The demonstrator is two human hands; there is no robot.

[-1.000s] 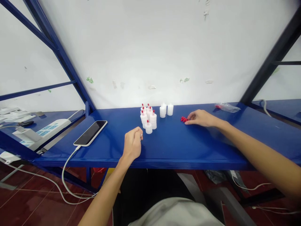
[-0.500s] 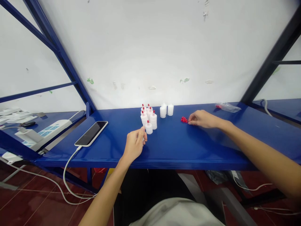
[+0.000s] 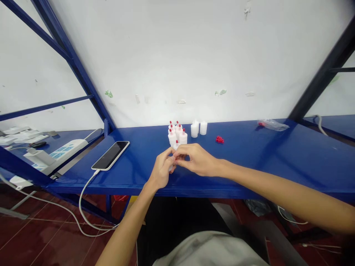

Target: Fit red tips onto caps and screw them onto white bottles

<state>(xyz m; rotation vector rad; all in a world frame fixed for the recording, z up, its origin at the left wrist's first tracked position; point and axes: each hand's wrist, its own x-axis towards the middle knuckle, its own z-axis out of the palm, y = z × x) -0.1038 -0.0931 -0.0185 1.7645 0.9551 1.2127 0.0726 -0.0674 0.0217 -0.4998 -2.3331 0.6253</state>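
My left hand (image 3: 162,168) is closed around a small white plastic bottle (image 3: 170,168), of which only a sliver shows between the fingers. Against it, the fingertips of my right hand (image 3: 194,159) are pinched at the bottle's top, on a small red cap that the fingers hide. Just behind both hands stands a cluster of white bottles (image 3: 183,138) with red pointed caps, the nearest partly covered by my fingers. Farther right are several white bottles (image 3: 203,128) without red tips. A small heap of red caps (image 3: 219,139) lies to their right.
On the left of the blue table (image 3: 235,184) lies a phone (image 3: 111,156) with a white cable (image 3: 81,201) running off the edge. A clear plastic bag (image 3: 274,125) with something red is at the back right. Beyond the left frame sits a power strip (image 3: 62,151).
My right hand has moved left from the heap of red caps to my left hand, and the fingertips now meet. My left hand stays nearly in place. The view has shifted slightly.
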